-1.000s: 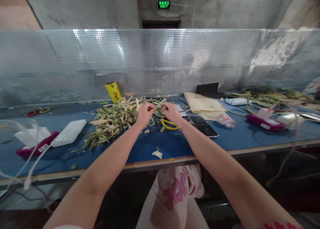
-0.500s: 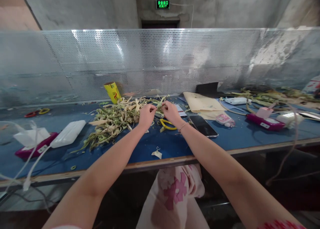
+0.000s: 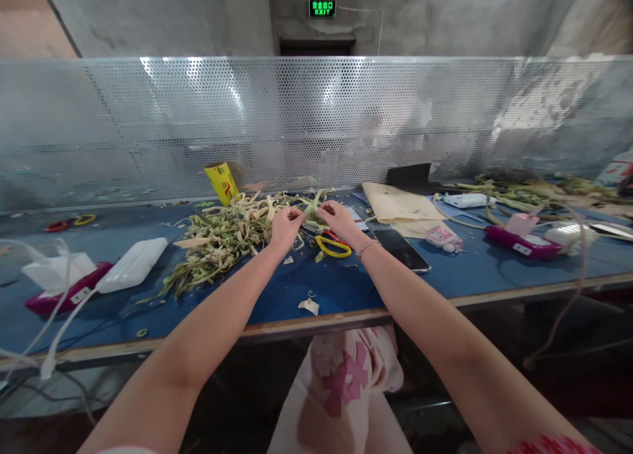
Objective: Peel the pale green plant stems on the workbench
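Observation:
My left hand is closed in a pinch at the right edge of a heap of wilted, pale green plant stalks. Across from it, my right hand also pinches, its fingers pointing left. A pale green plant stalk spans the small gap between the fingertips of both hands. Exactly where the fingers grip it is partly hidden. Just below my right hand lie scissors with yellow handles, and a red handle shows beside them.
A black phone lies right of my right forearm, near brown paper and a pink pouch. Behind the heap stands a yellow tube. Purple power strips with cables sit on both sides. A perforated metal screen borders the table's back.
My hands have moved slightly apart, and more of the pale stalk shows between them. The red handle beside the yellow scissors has come into view.

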Demonstrator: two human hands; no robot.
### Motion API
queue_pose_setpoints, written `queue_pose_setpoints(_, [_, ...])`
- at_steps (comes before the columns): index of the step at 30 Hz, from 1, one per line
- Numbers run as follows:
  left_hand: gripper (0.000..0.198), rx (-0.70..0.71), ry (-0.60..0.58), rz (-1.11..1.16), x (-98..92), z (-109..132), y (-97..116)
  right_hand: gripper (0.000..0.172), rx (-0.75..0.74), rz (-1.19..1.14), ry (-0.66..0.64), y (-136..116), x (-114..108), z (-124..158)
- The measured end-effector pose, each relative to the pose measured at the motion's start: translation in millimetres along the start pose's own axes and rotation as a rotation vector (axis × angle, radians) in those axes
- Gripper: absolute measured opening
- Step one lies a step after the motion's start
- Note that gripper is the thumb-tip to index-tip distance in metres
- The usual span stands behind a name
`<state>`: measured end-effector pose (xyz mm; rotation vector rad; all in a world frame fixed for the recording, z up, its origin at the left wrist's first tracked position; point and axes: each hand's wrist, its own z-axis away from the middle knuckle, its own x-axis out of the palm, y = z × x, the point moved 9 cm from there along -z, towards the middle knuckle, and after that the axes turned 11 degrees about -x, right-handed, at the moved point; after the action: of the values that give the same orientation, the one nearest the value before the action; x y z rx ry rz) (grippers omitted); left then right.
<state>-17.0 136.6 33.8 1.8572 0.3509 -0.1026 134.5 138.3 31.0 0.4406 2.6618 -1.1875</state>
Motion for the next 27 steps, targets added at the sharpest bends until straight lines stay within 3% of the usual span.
queue_pose_setpoints(3, [0.006, 0.031, -0.015, -0.028, 2.5, 0, 1, 0.023, 0.102, -0.157, 0.048, 12, 0, 0])
queue_pose_setpoints(7, [0.007, 0.093, -0.032, -0.079, 7.4, 2, 5, 0.023, 0.055, -0.230, 0.123, 13, -3, -3])
queue_pose_setpoints(19, [0.009, 0.140, -0.157, -0.164, 29.7, 24, 20, 0.022, -0.067, 0.100, 0.266, -12, -27, 4])
queue_pose_setpoints(27, [0.010, 0.098, -0.203, -0.100, 34.4, 30, 21, 0.024, -0.111, 0.138, 0.294, -14, -29, 4])
